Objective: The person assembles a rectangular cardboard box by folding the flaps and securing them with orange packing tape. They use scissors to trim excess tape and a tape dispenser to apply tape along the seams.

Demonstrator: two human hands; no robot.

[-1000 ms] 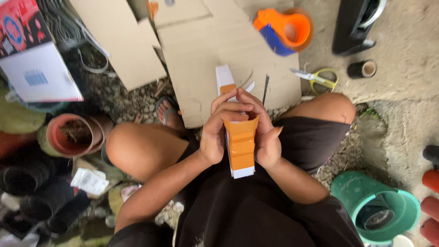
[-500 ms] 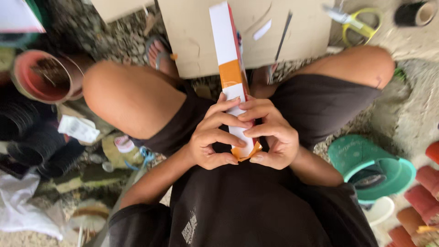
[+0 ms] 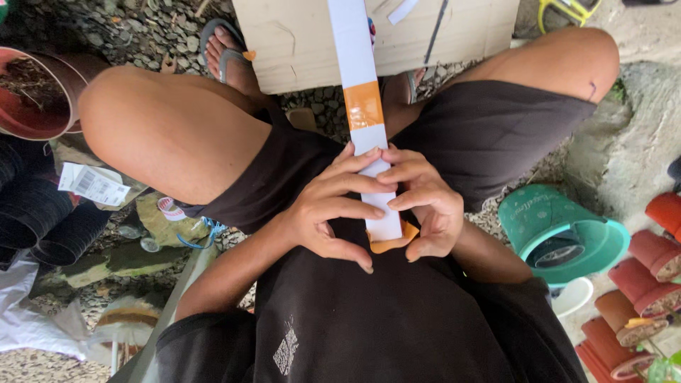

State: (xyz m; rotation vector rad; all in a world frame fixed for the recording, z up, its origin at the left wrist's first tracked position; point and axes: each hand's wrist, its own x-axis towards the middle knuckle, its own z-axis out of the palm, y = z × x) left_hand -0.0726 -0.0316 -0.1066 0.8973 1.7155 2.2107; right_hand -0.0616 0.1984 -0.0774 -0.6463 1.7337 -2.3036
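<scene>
While both hands (image 3: pixel 376 206) grip it | card strip (image 3: pixel 365 106) points away lengthwise

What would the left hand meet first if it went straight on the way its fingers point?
The left hand points rightward across the white strip that it already touches. Going straight on, its fingertips would most likely meet the right hand first, just across the strip; depth between them is hard to judge.

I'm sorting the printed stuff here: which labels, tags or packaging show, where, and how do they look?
Paper tag: on the ground at left, white rectangle with dark print.
Long strip: held in both hands, white with orange bands.
Cardboard sheet: top, plain tan.
Shirt print: small pale square on black.
</scene>
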